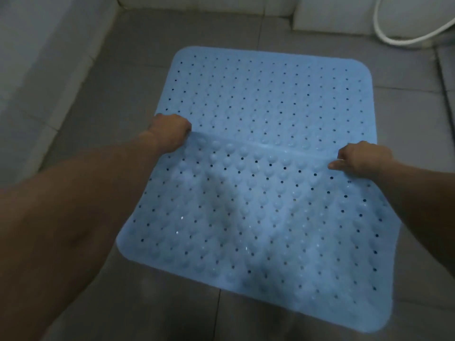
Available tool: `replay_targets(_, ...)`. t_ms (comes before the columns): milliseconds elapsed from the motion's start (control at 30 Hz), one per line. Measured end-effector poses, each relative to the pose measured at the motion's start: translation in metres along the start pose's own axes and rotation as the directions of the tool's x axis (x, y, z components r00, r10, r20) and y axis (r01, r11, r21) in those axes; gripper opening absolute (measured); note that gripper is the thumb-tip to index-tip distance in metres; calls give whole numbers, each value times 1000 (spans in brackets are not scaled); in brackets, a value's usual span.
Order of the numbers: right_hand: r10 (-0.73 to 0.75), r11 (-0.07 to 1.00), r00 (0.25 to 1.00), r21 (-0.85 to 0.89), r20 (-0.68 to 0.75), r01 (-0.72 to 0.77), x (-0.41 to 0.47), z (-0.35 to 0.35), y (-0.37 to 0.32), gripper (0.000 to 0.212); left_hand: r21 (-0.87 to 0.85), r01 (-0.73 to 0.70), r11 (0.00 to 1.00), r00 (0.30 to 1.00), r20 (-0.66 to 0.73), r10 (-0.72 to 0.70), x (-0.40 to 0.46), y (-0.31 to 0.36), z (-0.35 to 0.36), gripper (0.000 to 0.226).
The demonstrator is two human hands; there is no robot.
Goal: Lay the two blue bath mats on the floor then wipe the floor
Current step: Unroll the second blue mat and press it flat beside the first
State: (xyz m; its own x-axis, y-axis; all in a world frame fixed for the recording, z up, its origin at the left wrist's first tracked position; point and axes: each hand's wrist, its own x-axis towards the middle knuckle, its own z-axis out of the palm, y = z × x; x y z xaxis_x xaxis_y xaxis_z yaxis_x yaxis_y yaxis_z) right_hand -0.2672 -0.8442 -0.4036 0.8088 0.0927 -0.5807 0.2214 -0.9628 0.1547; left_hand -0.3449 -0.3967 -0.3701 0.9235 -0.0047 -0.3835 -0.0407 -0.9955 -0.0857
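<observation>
One light blue perforated bath mat lies flat on the grey tiled floor, its far corners rounded. A second blue bath mat with bumps and holes hangs in front of it, covering the first mat's near part. My left hand grips the second mat's upper left corner. My right hand pinches its upper right corner. The mat's lower edge sags toward the floor close to me.
A white tiled wall runs along the left. A white fixture base and a white hose sit at the far right. Bare grey tiles surround the mats on the left and near side.
</observation>
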Motion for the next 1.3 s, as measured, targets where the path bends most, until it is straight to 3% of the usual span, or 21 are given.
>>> replay_targets(100, 24, 998, 985, 64, -172, -13, 31, 20, -8, 47, 138, -44, 989, 990, -130, 62, 30, 1, 42, 38)
replay_targets(200, 52, 962, 871, 258, -489, 87, 37, 42, -33, 41, 38, -216, 976, 904, -370, 214, 40, 19, 79, 55)
replay_targets(333, 76, 936, 713, 297, -697, 191, 22, 91, -85, 32, -112, -296, 949, 917, -310, 249, 35, 54, 123, 62)
replay_targets(400, 112, 925, 715, 336, -690, 179, 10, 112, -104, 40, -183, -265, 947, 942, -258, 214, 28, 58, 146, 63)
replay_targets(500, 240, 904, 825, 428, -512, 2, -14, 140, -122, 61, -214, -223, 951, 950, -265, 163, 16, 59, 167, 68)
replay_targets(633, 212, 924, 900, 378, -381, -58, -35, 162, -139, 69, -237, -195, 952, 953, -274, 127, -12, 60, 181, 70)
replay_targets(767, 188, 932, 895, 362, -405, -31, -29, 156, -142, 69, -246, -134, 960, 957, -283, 61, -24, 58, 186, 75)
replay_targets(1067, 198, 930, 865, 367, -461, -18, -17, 153, -137, 68, -231, -133, 964, 954, -295, 61, -7, 59, 183, 70)
replay_targets(1300, 249, 907, 850, 420, -464, -36, -18, 153, -136, 81, -228, -157, 961, 950, -299, 84, -1, 60, 177, 74)
